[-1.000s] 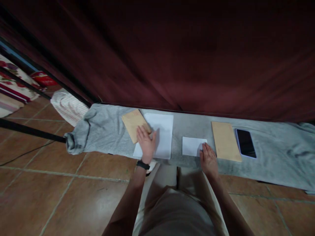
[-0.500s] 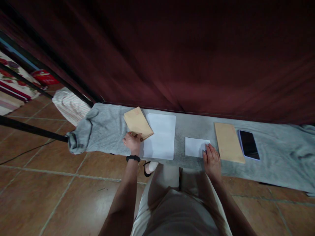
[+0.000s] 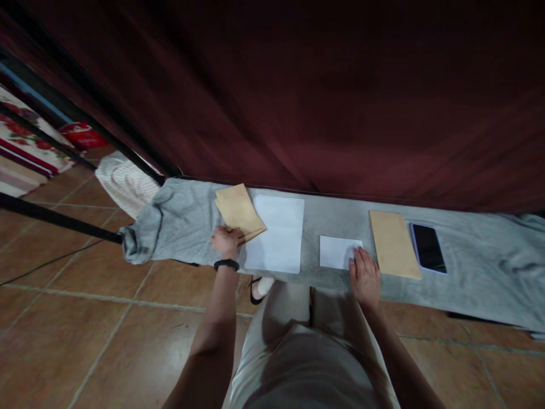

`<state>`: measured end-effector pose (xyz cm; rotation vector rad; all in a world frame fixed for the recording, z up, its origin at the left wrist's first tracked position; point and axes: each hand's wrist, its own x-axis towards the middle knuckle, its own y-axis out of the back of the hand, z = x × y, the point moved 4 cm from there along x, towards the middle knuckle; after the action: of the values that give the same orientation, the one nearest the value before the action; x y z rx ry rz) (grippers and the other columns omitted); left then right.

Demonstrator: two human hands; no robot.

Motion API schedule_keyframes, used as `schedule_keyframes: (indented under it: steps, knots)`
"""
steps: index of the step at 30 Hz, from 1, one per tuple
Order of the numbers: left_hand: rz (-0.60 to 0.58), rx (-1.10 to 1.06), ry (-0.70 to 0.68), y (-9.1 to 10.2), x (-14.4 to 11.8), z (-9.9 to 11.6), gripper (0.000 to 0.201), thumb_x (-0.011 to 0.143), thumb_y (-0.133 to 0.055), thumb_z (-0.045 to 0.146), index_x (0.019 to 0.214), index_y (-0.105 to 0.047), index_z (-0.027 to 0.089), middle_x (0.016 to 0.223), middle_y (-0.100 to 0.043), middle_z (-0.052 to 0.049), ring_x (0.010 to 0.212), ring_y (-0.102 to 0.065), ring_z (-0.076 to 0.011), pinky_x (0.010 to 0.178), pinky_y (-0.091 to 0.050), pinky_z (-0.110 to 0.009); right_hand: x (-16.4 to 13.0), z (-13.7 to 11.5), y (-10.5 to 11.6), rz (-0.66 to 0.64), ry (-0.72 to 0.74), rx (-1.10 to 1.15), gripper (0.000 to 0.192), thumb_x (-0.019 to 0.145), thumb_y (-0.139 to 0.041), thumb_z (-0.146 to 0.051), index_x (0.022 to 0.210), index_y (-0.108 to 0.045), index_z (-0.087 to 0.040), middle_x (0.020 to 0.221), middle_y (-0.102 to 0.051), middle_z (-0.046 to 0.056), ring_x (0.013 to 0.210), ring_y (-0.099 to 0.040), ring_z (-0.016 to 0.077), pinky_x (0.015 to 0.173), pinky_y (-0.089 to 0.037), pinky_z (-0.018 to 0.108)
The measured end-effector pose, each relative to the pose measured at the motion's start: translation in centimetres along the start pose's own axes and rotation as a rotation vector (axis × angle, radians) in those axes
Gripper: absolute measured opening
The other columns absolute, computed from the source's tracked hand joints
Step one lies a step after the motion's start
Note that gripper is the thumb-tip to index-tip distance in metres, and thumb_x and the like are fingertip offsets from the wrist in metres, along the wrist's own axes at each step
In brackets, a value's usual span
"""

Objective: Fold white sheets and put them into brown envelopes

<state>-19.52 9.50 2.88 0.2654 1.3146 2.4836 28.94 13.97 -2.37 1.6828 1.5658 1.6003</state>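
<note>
My left hand [image 3: 225, 242] is closed on the lower end of a small pile of brown envelopes [image 3: 239, 208]. The pile lies tilted, its edges slightly fanned, and partly overlaps a stack of white paper sheets [image 3: 279, 236]. My fingertips there are partly hidden. On the right, my right hand [image 3: 365, 276] lies with its fingers stretched out over the right edge of a smaller white paper [image 3: 338, 252], which looks folded. Another brown envelope [image 3: 395, 244] lies flat just to the right of that hand.
A phone [image 3: 428, 248] with a dark screen lies beside the right envelope. Grey cloth [image 3: 477, 264] covers the narrow bench, and a dark red curtain [image 3: 340, 113] hangs along its far edge. Black metal bars [image 3: 63, 218] and striped fabric [image 3: 125, 179] are at the left.
My left hand has shifted slightly left and down at the envelopes, and their lower edges are fanned a little more. My right hand keeps its place on the small white paper.
</note>
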Motion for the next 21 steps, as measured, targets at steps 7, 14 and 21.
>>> schedule_keyframes:
  steps: [7, 14, 21]
  knots:
    - [0.134, -0.315, 0.008, 2.0, -2.4, -1.0, 0.031, 0.075, -0.073, 0.032, 0.073, -0.044, 0.024, 0.073, -0.055, 0.002, 0.082, -0.059, -0.0198, 0.075, -0.042, -0.032, 0.0, -0.1, 0.1, -0.003, -0.024, 0.032, 0.048, 0.107, -0.035, -0.034, 0.15, -0.047, -0.019, 0.151, -0.053, 0.016, 0.143, -0.046, 0.028, 0.117, -0.036, 0.052]
    - [-0.169, -1.07, 0.225, 0.1, -10.3, -0.2, 0.05, 0.06, -0.085, 0.045, 0.069, -0.041, 0.022, 0.059, -0.046, 0.01, 0.052, -0.047, -0.0067, 0.056, -0.039, -0.022, 0.5, -0.8, 0.5, -0.004, -0.054, 0.154, 0.046, 0.106, -0.036, -0.036, 0.146, -0.051, -0.019, 0.155, -0.049, 0.015, 0.147, -0.039, 0.0297, 0.119, -0.033, 0.058]
    - [-0.599, -1.365, 0.565, -2.7, -22.4, 1.6, 0.049, 0.048, -0.095, 0.024, 0.068, -0.051, 0.021, 0.063, -0.062, 0.007, 0.056, -0.057, -0.0064, 0.057, -0.045, -0.019, 0.5, -7.5, 0.8, -0.161, -0.305, 0.744, 0.051, 0.102, -0.041, -0.048, 0.145, -0.052, -0.021, 0.15, -0.053, 0.013, 0.141, -0.047, 0.0259, 0.119, -0.036, 0.052]
